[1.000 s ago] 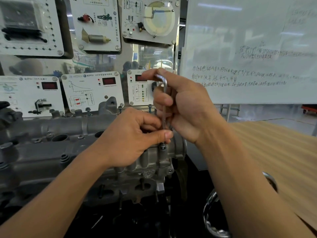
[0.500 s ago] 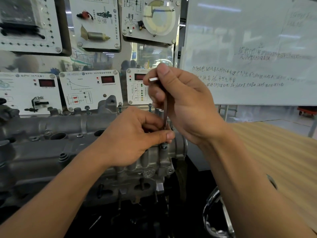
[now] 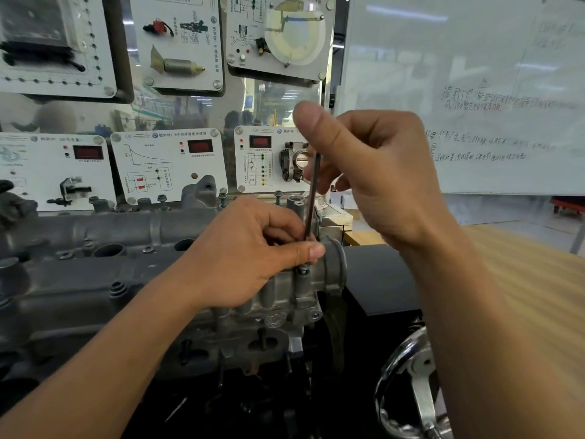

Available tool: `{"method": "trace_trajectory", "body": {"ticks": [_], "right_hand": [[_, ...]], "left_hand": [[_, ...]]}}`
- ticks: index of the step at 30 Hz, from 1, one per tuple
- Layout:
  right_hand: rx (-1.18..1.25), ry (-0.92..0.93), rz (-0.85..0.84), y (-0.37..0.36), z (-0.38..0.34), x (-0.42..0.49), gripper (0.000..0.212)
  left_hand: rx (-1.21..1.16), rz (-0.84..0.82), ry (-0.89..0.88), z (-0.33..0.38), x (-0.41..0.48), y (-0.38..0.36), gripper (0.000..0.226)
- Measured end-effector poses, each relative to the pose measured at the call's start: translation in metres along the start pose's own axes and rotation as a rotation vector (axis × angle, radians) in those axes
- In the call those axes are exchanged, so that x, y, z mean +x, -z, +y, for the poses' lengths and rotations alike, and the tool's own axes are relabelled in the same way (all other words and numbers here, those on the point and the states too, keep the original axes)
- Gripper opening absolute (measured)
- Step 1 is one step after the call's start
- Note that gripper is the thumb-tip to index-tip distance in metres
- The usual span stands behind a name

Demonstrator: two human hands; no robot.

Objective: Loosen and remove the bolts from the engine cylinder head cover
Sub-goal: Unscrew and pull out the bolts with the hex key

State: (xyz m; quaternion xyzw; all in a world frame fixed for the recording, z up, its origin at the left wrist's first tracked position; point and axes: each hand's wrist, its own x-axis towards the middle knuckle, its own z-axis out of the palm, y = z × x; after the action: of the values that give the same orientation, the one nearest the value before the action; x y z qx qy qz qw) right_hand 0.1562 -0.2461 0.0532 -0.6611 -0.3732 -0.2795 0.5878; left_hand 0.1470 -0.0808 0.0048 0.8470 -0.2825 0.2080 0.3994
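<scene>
The grey engine cylinder head cover [image 3: 95, 289] stretches across the left and middle. A thin hex key [image 3: 311, 198] stands upright with its tip in a bolt [image 3: 303, 269] at the cover's near right corner. My left hand [image 3: 250, 255] pinches the key's lower shaft just above the bolt. My right hand [image 3: 367, 172] grips the key's top, thumb up; the key's short arm is hidden inside the fingers. Several bolts [image 3: 223, 198] stand raised along the cover's far edge.
White training panels [image 3: 167, 163] with sensors and red displays hang behind the engine. A whiteboard [image 3: 474, 96] fills the upper right. A wooden tabletop [image 3: 538, 296] lies to the right, and a chrome handwheel [image 3: 414, 384] sits at the bottom right.
My right hand has turned on the key's top: the short arm, seen earlier, is now hidden and the thumb points up. My left hand stays on the shaft.
</scene>
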Motion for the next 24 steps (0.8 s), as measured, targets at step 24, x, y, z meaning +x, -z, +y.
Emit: {"method": "trace_trajectory", "body": {"ticks": [24], "right_hand": [[0.58,-0.216,-0.151,0.002,0.028,0.004,0.024]], "left_hand": [[-0.101,-0.116,0.005,0.002,-0.002,0.004,0.015]]}}
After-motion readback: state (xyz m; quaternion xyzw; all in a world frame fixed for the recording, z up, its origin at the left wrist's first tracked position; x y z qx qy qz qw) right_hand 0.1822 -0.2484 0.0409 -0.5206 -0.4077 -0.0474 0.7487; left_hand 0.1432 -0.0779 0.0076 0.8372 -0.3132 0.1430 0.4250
